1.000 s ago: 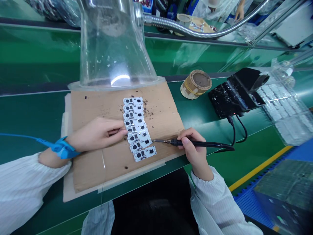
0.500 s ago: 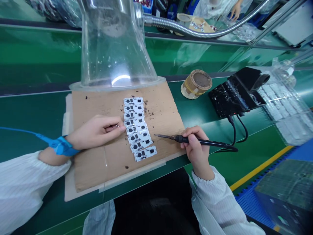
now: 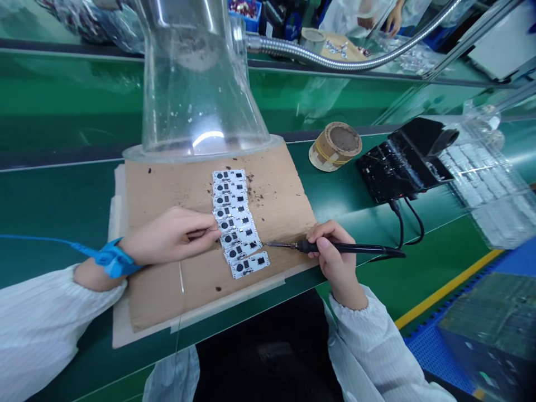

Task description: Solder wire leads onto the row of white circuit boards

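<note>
My right hand (image 3: 336, 254) grips a black soldering iron (image 3: 326, 246), its tip pointing left at the edge of a white circuit board near the lower end of a column. The circuit boards (image 3: 239, 206), several of them, lie overlapping on a brown cardboard sheet (image 3: 159, 298). My left hand (image 3: 184, 234) is closed in a pinch at the column's left side, fingertips by the boards. A thin solder wire (image 3: 181, 279) runs from beneath this hand toward the table's front edge; its end at the fingertips is hidden. A blue wrist strap (image 3: 115, 258) circles my left wrist.
A clear fume hood (image 3: 201, 106) on a metal hose (image 3: 310, 50) overhangs the cardboard's back. To the right stand a round tin (image 3: 336, 146), a black soldering station (image 3: 400, 162) and clear trays (image 3: 489, 184). Another person's hand (image 3: 394, 21) shows across the bench.
The soldering iron's tip has moved down to the board column's edge. My left hand has shifted slightly down and right along the boards.
</note>
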`<state>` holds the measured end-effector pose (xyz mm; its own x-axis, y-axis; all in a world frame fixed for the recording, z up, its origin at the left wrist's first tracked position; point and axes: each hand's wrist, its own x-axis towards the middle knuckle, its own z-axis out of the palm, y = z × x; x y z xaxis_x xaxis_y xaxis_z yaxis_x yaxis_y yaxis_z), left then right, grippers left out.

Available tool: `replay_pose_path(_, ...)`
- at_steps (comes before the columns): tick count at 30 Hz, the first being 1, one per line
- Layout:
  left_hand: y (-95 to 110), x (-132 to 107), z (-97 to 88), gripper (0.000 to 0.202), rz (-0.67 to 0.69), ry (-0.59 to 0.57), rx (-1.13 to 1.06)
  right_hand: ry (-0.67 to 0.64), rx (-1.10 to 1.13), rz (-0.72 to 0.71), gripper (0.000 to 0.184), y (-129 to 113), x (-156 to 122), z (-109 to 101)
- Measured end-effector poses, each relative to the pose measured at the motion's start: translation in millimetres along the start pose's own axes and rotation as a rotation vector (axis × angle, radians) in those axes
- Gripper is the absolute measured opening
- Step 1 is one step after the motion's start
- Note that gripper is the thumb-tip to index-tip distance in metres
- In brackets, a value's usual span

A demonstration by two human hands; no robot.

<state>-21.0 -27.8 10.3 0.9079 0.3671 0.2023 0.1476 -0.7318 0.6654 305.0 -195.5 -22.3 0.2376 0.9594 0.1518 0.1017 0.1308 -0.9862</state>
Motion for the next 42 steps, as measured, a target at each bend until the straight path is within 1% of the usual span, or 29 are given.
replay_pose_path(5,0,0,0.9,0.032,-0.006,0.014,0.010,-0.035,-0.019,-0.006,0.023,2,-1,-2)
replay_pose_path(9,-1,1,3.1,0.030,-0.001,0.005,0.015,-0.054,-0.056,0.001,0.023,-2,1,0)
replay_pose_path(19,-1,0,2.7,0.031,0.002,0.016,0.034,-0.021,-0.039,-0.006,0.023,1,0,0)
replay_pose_path(22,-1,1,2.8,0.031,-0.010,0.021,0.028,-0.028,-0.070,0.006,0.024,-2,2,1)
replay_pose_path(26,-1,2,2.9,0.029,-0.013,0.016,0.015,-0.037,-0.111,-0.014,0.026,-5,3,2)
replay_pose_path(32,-2,1,4.2,0.035,-0.019,0.021,0.066,-0.046,-0.123,-0.016,0.026,-9,5,3)
replay_pose_path(36,-4,0,5.4,0.035,-0.007,0.009,0.077,-0.043,-0.110,-0.031,0.023,-9,5,3)
replay_pose_path(42,-3,-1,5.2,0.036,0.000,0.008,0.077,-0.029,-0.042,-0.012,0.023,-1,3,2)
